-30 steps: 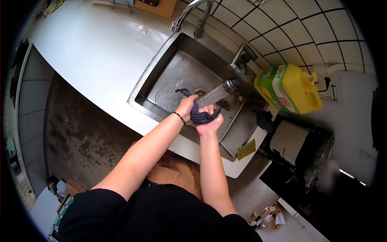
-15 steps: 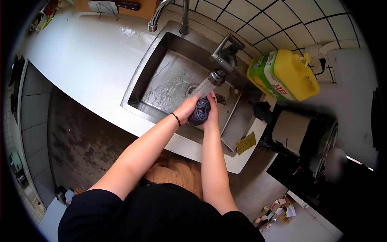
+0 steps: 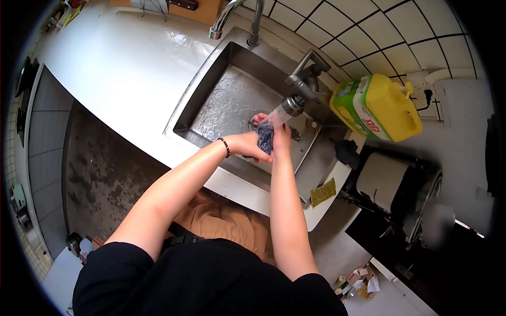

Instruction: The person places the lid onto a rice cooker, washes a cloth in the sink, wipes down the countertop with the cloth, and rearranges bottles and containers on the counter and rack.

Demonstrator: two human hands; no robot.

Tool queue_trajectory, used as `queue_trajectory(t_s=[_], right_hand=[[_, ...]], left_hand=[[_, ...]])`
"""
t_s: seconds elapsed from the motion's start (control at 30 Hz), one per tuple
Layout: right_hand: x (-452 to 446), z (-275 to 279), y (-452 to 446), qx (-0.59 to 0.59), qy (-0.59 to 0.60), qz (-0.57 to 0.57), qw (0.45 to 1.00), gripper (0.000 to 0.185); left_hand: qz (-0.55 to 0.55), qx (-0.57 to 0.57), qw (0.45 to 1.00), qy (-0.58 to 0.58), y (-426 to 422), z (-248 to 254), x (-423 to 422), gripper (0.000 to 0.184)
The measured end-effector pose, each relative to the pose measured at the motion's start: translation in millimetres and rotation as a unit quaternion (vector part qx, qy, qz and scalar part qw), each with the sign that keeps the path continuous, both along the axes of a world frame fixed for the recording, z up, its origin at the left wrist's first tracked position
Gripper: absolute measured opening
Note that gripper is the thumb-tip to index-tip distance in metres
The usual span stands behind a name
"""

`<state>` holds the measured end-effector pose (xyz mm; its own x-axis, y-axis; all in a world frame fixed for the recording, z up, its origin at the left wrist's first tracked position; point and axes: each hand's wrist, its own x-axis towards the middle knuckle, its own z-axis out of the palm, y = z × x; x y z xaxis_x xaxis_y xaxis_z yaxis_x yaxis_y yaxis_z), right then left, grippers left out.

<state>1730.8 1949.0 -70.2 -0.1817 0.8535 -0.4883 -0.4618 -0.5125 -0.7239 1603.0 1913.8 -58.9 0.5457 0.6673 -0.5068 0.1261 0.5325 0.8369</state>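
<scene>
Both my hands are over the sink (image 3: 211, 113), gripping a wet, crumpled dark grey cloth (image 3: 265, 139). From its left side my left hand (image 3: 244, 145), with a beaded bracelet at the wrist, presses against the cloth, thumb stretched across below it. On the other side my right hand (image 3: 282, 138) is wrapped round it, and some reddish fingertips show beyond its far end. Water from the running faucet (image 3: 293, 104) falls onto the cloth and the fingers. Spray and the hands hide part of the cloth.
A second, curved faucet (image 3: 216, 32) stands at the sink's back left. To the right is a yellow detergent jug (image 3: 392, 108). A green scouring pad (image 3: 322, 193) lies on the front right rim, near a black cloth-like bundle (image 3: 346, 151). White counter (image 3: 121, 68) extends left.
My left hand has turned, its thumb now crossing below the cloth. The cloth is squeezed narrower and sits under the water stream. The whole view has shifted slightly.
</scene>
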Motion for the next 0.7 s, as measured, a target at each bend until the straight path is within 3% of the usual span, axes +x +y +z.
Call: queue_trajectory(t_s=[0.13, 0.17, 0.37, 0.47, 0.57, 0.67, 0.7], right_hand=[[3.4, -7.0, 5.9, 0.002, 0.003, 0.019, 1.000, 0.039], [3.0, -10.0, 7.0, 0.012, -0.008, 0.012, 1.000, 0.037], [-0.9, -7.4, 10.3, 0.003, 0.049, 0.020, 0.999, 0.036], [5.7, -21.2, 14.7, -0.033, 0.078, -0.015, 0.996, 0.038], [15.5, -31.0, 14.4, -0.034, 0.147, 0.017, 0.988, 0.038], [6.8, -19.9, 1.8, -0.062, 0.059, -0.045, 0.995, 0.036], [11.7, -25.2, -2.2, -0.011, 0.009, 0.000, 1.000, 0.031]], left_hand=[[0.033, 0.087, 0.986, 0.135, 1.7, -0.9, 6.9, 0.048], [0.020, 0.069, 0.981, 0.179, 1.7, -13.9, 10.5, 0.046], [0.080, 0.215, 0.959, 0.167, -6.2, -41.2, 16.1, 0.040], [0.081, 0.253, 0.924, 0.276, -6.9, -32.7, 23.2, 0.038], [0.065, 0.207, 0.931, 0.293, -7.4, -1.7, 19.4, 0.038], [0.040, 0.184, 0.945, 0.268, -8.6, -23.5, 17.6, 0.037], [0.032, 0.175, 0.952, 0.248, -8.6, -37.8, 16.2, 0.037]])
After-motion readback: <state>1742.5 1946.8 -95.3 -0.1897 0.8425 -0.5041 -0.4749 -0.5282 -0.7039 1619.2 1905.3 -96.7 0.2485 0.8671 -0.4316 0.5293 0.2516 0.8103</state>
